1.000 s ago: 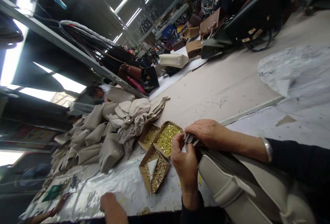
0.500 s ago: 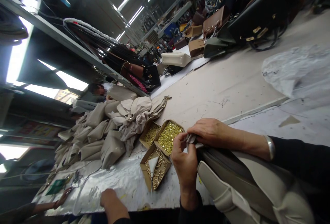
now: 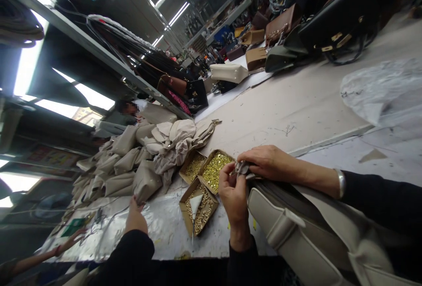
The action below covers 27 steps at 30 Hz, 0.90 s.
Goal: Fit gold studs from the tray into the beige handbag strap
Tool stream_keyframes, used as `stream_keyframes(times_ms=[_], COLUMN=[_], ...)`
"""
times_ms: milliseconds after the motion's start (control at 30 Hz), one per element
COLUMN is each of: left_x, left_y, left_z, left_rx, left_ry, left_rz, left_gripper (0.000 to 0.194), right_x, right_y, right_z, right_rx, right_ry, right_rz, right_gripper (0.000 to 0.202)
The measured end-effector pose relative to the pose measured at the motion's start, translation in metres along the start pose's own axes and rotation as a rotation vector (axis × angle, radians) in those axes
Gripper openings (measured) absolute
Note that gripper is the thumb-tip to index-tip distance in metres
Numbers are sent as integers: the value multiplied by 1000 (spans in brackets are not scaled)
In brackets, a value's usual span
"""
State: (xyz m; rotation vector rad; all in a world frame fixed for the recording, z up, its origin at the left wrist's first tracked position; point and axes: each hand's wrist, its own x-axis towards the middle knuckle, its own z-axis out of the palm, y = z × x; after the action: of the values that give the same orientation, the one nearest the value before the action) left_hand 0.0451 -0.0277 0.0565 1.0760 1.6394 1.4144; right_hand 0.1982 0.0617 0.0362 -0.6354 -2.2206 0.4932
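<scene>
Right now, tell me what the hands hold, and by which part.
Both hands, left and right, pinch the small grey tab at the top end of the beige bag. What is between the fingertips cannot be told.

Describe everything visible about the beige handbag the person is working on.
The beige handbag looks like smooth leather or imitation leather. It lies tilted across the person's lap and the near table edge. A flat strap with a loop crosses its side, and a darker grey band runs along its upper edge. At its top end the left hand and right hand pinch a small grey tab; the right forearm rests along it.
</scene>
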Motion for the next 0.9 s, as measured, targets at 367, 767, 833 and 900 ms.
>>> stream_keyframes(times_ms=[367, 767, 833, 900], left_x=[-4, 52, 58, 58], left_y=[3, 15, 12, 7], left_z=[-6, -5, 4, 13], left_rx=[-58, -231, -213, -205], left_ry=[-72, -289, -312, -310], left_rz=[-11, -210, -269, -308], left_gripper=[25, 42, 41, 38], right_x=[11, 24, 19, 11], right_y=[-13, -22, -18, -14], right_z=[-8, -17, -17, -15], right_rx=[56, -356, -395, -405], right_ry=[-63, 34, 72, 136], right_rz=[80, 153, 232, 324], right_gripper=[11, 8, 12, 13])
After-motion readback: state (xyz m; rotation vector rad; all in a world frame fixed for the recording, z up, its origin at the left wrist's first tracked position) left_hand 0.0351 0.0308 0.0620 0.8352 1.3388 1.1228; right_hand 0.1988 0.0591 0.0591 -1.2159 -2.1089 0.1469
